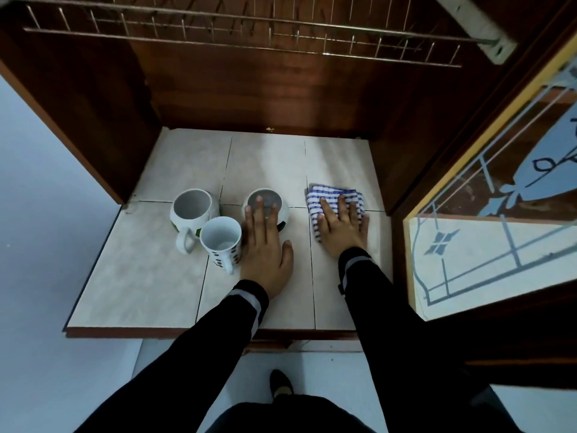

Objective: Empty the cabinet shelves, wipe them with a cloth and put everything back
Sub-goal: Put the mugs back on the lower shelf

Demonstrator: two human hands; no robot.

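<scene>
Overhead, wire rack [243,35]; left of cloth [335,198], mugs [192,207]

Shelf [150,276]: pale marbled tiles, smooth, soft sheen, thin dark joints; front edge brown wood.
On shelf, right side: cloth [331,195], woven fabric, blue/white stripes, matt, creased.
On shelf, left-centre: 3 glazed ceramic mugs, glossy: wide mug [192,207], dotted mug [220,239], third mug [268,195] w/ duller grey inside.
Above shelf: wire rack [243,35], bare metal, slight shine.
Behind & beside shelf: cabinet walls [249,89], dark wood, visible grain, semi-gloss.
Right of shelf: door [499,198], glass pane w/ frosted pattern, wood frame.
</scene>
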